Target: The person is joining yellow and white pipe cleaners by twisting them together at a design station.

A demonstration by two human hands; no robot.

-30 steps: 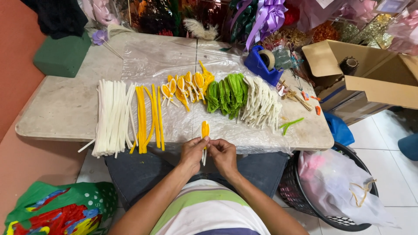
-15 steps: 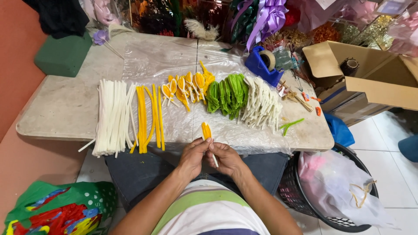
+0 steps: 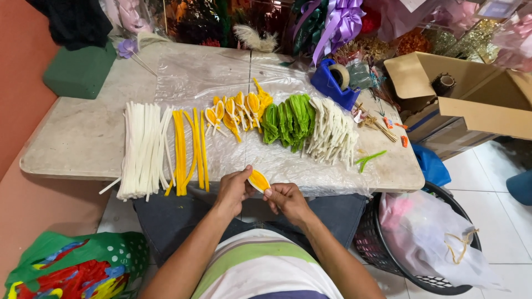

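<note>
Below the pale stone-topped table [image 3: 66,138], the multicoloured plastic bag [image 3: 72,271] is cut off by the frame's corner. The lower end of the small yellow-and-white petal-shaped loop [image 3: 259,180] is hidden inside the left hand [image 3: 233,191] and the right hand [image 3: 287,200] (both pinch it). Right of the table, the brown cardboard box [image 3: 471,105] runs past the edge.

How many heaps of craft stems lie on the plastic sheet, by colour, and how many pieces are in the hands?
White heaps: 2
Yellow straight heap: 1
Yellow-and-white petal heap: 1
Green heap: 1
Petal piece held by left hand and right hand: 1
Total: 6
</note>
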